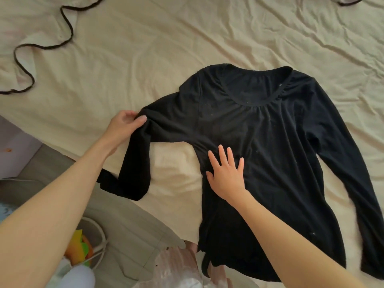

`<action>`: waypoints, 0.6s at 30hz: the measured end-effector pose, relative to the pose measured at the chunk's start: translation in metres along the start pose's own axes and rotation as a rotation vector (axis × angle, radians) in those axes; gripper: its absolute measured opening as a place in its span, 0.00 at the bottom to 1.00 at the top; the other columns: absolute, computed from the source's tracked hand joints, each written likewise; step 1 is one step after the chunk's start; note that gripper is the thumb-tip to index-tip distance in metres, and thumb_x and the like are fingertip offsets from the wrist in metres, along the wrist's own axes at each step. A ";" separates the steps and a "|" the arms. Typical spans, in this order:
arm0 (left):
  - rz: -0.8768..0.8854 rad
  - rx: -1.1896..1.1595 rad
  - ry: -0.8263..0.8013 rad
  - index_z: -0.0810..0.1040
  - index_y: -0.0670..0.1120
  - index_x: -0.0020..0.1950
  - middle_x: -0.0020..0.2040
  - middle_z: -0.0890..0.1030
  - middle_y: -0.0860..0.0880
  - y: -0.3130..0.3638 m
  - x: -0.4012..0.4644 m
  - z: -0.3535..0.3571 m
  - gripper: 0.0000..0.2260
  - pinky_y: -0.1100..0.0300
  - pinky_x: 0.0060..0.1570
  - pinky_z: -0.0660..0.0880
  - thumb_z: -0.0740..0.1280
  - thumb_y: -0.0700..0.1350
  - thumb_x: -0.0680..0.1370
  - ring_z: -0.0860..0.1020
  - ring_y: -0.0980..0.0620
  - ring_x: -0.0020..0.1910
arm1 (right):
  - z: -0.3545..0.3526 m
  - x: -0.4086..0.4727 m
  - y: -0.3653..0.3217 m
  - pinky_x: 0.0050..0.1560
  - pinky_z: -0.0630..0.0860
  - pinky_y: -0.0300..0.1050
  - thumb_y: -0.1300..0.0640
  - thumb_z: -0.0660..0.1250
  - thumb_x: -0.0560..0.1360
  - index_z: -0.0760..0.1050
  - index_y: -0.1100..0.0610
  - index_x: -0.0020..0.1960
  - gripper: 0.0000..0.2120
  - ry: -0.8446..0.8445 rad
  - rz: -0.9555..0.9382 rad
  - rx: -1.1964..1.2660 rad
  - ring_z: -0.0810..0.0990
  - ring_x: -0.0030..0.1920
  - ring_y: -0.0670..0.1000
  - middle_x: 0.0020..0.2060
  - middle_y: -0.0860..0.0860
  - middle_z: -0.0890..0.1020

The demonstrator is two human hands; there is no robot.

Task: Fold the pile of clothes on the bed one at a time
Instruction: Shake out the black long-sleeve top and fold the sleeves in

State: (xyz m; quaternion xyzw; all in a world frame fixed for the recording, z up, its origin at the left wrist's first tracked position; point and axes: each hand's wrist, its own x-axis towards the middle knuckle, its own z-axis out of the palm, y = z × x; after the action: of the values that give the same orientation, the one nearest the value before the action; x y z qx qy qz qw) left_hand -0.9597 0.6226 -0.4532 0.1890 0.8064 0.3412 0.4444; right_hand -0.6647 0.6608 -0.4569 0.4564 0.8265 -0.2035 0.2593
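Nearest the camera: two bare forearms reaching over the near edge of the bed [108,59], with floor clutter below that edge, including a white basket [94,229] holding coloured items. Black long-sleeved top [270,146] spread face-up on the cream sheet, neckline toward the far side, hem overhanging the near edge. Right hand [225,173] flat on the body of the top just below the armpit seam, fingers straight and spread, pressing the cloth down. Left hand [124,125] closed on the sleeve [135,163] at its bend, fingers and thumb curled round the fabric; lower sleeve hanging down past the near edge. Opposite sleeve lying flat along the far-right side of the top.

Judged step: first fold, sleeve about to be carried across the body. Next move likely calls for lifting the pinched sleeve clear of the edge and laying it over the chest, pinning hand holding the seam as hinge.

Room: wide bare sheet toward the far side; near edge tight. Pale garment with dark trim [37,48] at the far-left corner, well apart.
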 end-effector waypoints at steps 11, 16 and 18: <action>0.040 -0.040 -0.134 0.76 0.49 0.39 0.33 0.79 0.55 0.011 -0.052 -0.028 0.05 0.68 0.34 0.71 0.71 0.45 0.74 0.76 0.60 0.33 | -0.039 -0.011 -0.112 0.54 0.74 0.44 0.45 0.57 0.80 0.73 0.52 0.56 0.13 -0.334 0.326 1.636 0.76 0.52 0.46 0.53 0.49 0.78; 0.044 -0.020 -0.248 0.75 0.47 0.43 0.33 0.83 0.53 0.026 -0.071 -0.039 0.06 0.70 0.29 0.73 0.72 0.44 0.73 0.81 0.59 0.31 | -0.064 0.017 -0.137 0.63 0.70 0.50 0.50 0.62 0.79 0.69 0.57 0.67 0.19 -0.494 0.439 2.195 0.74 0.63 0.53 0.65 0.54 0.75; 0.012 0.140 -0.298 0.77 0.49 0.46 0.37 0.84 0.52 0.019 -0.079 -0.049 0.08 0.67 0.34 0.75 0.74 0.47 0.71 0.82 0.57 0.35 | -0.073 0.020 -0.140 0.56 0.75 0.50 0.58 0.64 0.78 0.69 0.61 0.66 0.17 -0.371 0.519 2.201 0.78 0.56 0.55 0.59 0.55 0.78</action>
State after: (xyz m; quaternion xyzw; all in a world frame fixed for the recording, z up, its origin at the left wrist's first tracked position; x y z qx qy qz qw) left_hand -0.9588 0.5698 -0.3750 0.2725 0.7523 0.2552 0.5428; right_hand -0.8123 0.6456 -0.3983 0.5555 0.0304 -0.8209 -0.1287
